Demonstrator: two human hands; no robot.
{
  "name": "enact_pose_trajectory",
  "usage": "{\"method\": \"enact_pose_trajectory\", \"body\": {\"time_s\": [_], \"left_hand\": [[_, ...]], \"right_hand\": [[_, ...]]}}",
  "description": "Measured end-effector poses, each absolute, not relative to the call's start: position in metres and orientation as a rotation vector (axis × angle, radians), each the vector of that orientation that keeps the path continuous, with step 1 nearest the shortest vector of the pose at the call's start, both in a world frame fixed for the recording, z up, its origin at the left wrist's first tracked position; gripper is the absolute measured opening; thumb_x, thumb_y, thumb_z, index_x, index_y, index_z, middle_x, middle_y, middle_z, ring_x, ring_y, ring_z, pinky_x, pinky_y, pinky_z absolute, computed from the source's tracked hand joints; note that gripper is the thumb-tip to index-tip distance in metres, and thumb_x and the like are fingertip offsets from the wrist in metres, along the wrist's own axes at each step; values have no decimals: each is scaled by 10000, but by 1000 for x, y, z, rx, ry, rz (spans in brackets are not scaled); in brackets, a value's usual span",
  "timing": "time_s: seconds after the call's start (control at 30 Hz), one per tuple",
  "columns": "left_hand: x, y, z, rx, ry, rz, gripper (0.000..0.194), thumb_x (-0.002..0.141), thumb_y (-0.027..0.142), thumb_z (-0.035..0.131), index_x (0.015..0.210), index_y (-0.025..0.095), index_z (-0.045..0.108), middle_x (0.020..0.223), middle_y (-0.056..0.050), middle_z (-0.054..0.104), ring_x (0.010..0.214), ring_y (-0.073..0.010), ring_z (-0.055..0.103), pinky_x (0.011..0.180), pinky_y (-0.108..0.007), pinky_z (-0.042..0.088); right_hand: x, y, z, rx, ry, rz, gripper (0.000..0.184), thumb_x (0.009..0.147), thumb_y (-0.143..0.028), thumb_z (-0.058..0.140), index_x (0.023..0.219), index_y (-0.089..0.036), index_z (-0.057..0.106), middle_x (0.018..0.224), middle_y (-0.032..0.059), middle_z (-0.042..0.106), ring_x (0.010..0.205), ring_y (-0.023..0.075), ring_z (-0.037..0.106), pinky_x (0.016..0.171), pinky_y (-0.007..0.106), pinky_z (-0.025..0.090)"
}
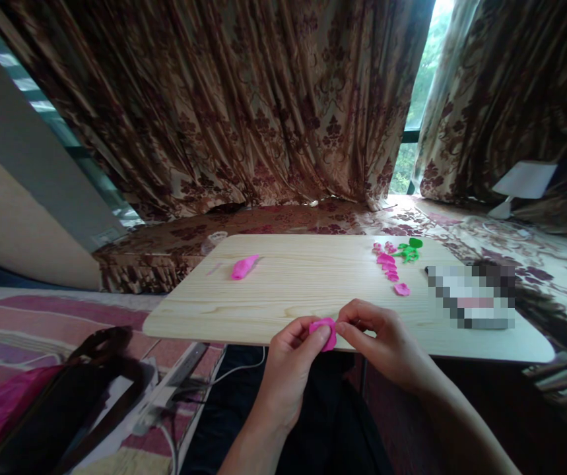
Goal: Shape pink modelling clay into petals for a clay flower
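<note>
Over the near edge of the wooden table point(303, 290), my left hand point(290, 356) pinches a small bright pink piece point(330, 333), rounded like a petal, under its thumb. My right hand point(375, 336) has its thumb and index finger pressed together at the right edge of the same piece. Whether it is paper, cloth or clay cannot be made out. Beyond the right hand lies a row of pink petal-like pieces point(388, 264), with a single one point(402, 289) nearest to me. Green leaf-like pieces point(409, 251) lie beside them.
A larger pink lump point(244, 267) rests at the table's left. A blurred-out flat object point(471, 297) lies at the right. Behind the table are a clear cup point(214, 241), a patterned curtain point(283, 119) and a white lamp point(525, 179). A dark bag point(60, 396) and a power strip point(164, 389) are lower left.
</note>
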State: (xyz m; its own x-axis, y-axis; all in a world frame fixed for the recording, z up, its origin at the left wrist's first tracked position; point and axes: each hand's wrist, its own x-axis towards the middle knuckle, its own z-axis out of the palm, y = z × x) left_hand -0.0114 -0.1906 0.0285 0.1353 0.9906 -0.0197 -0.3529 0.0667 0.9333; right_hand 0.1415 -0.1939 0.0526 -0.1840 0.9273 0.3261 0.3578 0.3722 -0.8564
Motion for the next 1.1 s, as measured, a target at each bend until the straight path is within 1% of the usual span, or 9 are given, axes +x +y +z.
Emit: {"method": "enact_pose_trajectory", "body": {"time_s": [0.13,0.27,0.4,0.5,0.67,0.77,0.87,0.97,1.1], "left_hand": [[-11,-190,29,928,879,1265,143,722,227,674,830,133,674,782,-30,657,748,-108,551,751,-232,415],[-9,-189,28,899,863,1257,170,700,220,694,845,133,686,800,-41,675,795,-126,568,793,-249,414],[-3,-185,25,816,851,1251,192,711,239,686,876,140,689,836,-51,684,840,-143,579,838,-275,405],[3,-182,23,811,835,1235,174,715,246,681,856,145,689,800,-41,679,813,-141,584,844,-288,409],[18,-173,21,934,830,1175,185,755,299,632,839,143,686,798,-48,670,813,-152,579,808,-289,429],[34,-156,20,1004,900,1161,195,738,316,643,809,138,684,775,-45,665,767,-147,575,774,-282,440],[56,-137,20,1093,949,1110,203,720,320,656,803,136,680,698,-28,647,683,-127,561,699,-250,443],[79,-119,21,1215,932,1036,218,741,334,630,804,131,675,634,-17,622,632,-118,546,650,-232,433],[105,-101,21,1321,864,944,247,780,352,573,842,132,668,660,-29,629,649,-131,554,655,-242,435]], "right_hand": [[138,-194,54,-1155,-1636,823,149,865,-232,503,789,-170,615,744,-5,609,707,117,554,618,221,420],[135,-190,48,-1120,-1561,848,150,851,-263,531,773,-166,614,724,-4,611,695,120,563,624,225,432],[137,-188,37,-1159,-1329,908,223,865,-350,499,871,-161,617,743,18,629,670,133,576,580,235,451],[137,-192,29,-1178,-1321,963,199,831,-346,555,845,-161,629,745,19,633,683,136,570,581,230,454],[145,-193,22,-1156,-1176,978,157,802,-309,593,782,-156,620,722,6,614,613,107,536,565,220,457],[161,-186,22,-1146,-1086,963,147,765,-303,637,773,-157,616,716,2,613,591,99,534,548,213,462],[186,-175,20,-1175,-998,915,202,738,-326,665,850,-162,629,753,17,636,589,105,545,528,216,470],[213,-166,16,-1235,-956,855,289,738,-353,663,946,-154,632,816,54,665,609,127,574,536,240,486],[242,-156,10,-1271,-983,769,305,757,-366,637,970,-147,633,824,73,674,659,162,612,556,261,501]]}}
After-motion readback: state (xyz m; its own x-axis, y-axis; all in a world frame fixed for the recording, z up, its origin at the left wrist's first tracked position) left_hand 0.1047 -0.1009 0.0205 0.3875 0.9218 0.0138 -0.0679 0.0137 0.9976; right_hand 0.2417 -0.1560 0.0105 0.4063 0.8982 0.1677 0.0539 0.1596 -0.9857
